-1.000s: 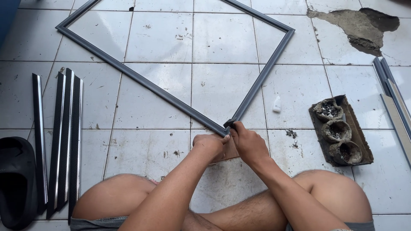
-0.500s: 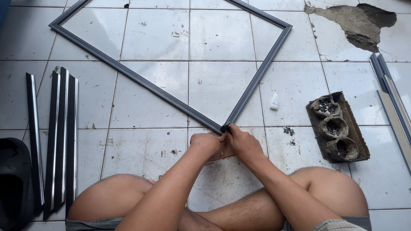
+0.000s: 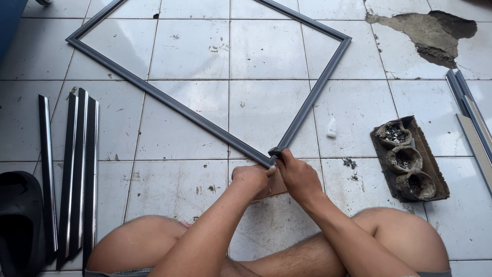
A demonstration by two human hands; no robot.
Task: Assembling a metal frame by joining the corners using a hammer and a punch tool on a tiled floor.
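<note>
Both hands [image 3: 277, 177] pinching grey frame [image 3: 205, 119] corner, tiled floor [image 3: 266, 51]

Both hands [image 3: 277, 177] closed, touching, forearms converging

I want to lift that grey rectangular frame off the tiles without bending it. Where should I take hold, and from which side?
Probably grip the grey rectangular frame on two opposite long rails near their middles, coming from above. It lies flat on the tiled floor, its rails are thin and long, and both hands, left hand and right hand, are at its near corner.

grey frame [image 3: 205, 120], white tiles [image 3: 266, 48], black strips [image 3: 77, 174]
</note>
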